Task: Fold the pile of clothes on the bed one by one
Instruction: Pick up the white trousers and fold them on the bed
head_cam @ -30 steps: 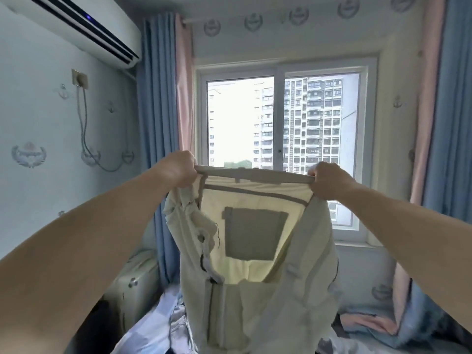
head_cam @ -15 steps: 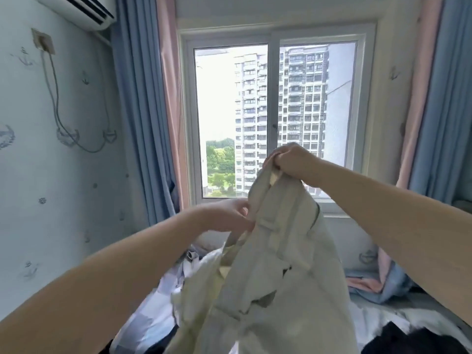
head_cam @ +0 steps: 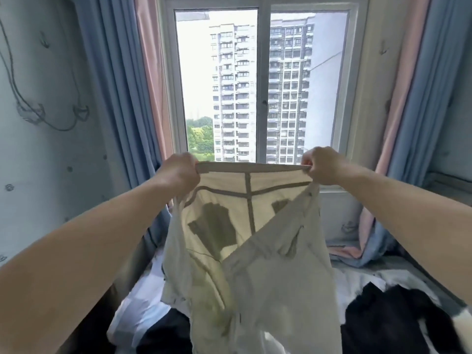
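Both hands are raised in front of the person, set wide apart, each with its fingers curled round one end of the waistband of a pair of cream-white cotton trousers (head_cam: 255, 251). On the waistband's left end the left hand (head_cam: 178, 172) is closed in a fist; at the right end the right hand (head_cam: 323, 166) pinches the band between curled fingers and thumb. The waistband is stretched nearly straight and level between them, and the trousers hang down open towards the person, light shining through so that the darker pocket patches and centre seam show; the lower cloth falls crumpled over the bed.

Below lies the bed with its pale blue-and-white sheet (head_cam: 143, 302), and dark black garments (head_cam: 388, 320) are heaped on it to the right and at the bottom left. Beyond hang blue and pink curtains (head_cam: 127, 85) on both sides of a white-framed sliding window (head_cam: 263, 85), through which tall apartment blocks and green trees appear.
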`<state>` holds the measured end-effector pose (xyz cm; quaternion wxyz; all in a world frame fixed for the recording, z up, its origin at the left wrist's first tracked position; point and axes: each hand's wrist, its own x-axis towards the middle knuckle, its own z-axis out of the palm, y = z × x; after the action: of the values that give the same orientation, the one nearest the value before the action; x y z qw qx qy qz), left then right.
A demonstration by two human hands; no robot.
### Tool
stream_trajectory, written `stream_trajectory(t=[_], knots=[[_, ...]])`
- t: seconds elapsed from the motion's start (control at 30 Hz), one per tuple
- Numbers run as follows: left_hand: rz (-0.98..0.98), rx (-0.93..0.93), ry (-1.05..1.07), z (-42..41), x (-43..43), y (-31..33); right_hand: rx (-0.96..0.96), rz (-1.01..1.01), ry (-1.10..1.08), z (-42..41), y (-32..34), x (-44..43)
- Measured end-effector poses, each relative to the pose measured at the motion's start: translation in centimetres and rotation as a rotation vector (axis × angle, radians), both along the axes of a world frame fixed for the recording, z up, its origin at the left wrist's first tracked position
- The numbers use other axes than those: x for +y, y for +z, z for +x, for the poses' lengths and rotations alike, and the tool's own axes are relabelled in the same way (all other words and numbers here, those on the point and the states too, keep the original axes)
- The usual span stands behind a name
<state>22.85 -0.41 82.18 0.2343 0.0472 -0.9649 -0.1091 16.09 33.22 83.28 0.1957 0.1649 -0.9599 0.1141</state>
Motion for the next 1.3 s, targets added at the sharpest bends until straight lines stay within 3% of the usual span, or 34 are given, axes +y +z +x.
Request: stream_trajectory(t=[0.13, 0.37, 0.57, 0.67, 0.83, 0.97, 1.13, 1.2, 1.3], knots=[[0.043, -0.081, 0.152, -0.5, -4.1, 0.0, -0.029, 0.002, -0.168, -0.3, -3.0, 2.6], [0.064, -0.173, 0.267, 0.1, -7.9, -5.7, -0.002, -0.115, -0.148, -0.7, -6.4, 3.0], [0.147, -0.301, 0.353, 1.1, -10.6, -10.3, 0.022, -0.168, -0.261, 0.4, -9.9, 4.3], [0.466, -0.412, 0.313, 1.3, -11.0, -11.7, -0.112, -0.213, -0.314, 1.1, -10.8, 4.3], [1.094, -0.493, 0.184, 2.4, -10.7, -12.3, -0.467, -0.806, -0.292, 2.0, -10.7, 2.4], [1.421, -0.376, 0.009, 3.0, -9.7, -10.4, -0.577, -1.1, -0.257, 2.2, -9.4, 2.4], [1.567, -0.137, -0.242, 2.7, -10.1, -6.5, -0.526, -1.106, 0.033, 2.5, -5.8, 2.8], [1.481, -0.039, -0.323, 2.5, -10.0, -4.3, -0.483, -1.026, 0.125, 2.3, -3.4, 2.4], [1.102, 0.238, -0.279, 1.7, -9.4, -0.3, -0.207, -0.986, 0.116, 1.5, 1.3, 1.3]])
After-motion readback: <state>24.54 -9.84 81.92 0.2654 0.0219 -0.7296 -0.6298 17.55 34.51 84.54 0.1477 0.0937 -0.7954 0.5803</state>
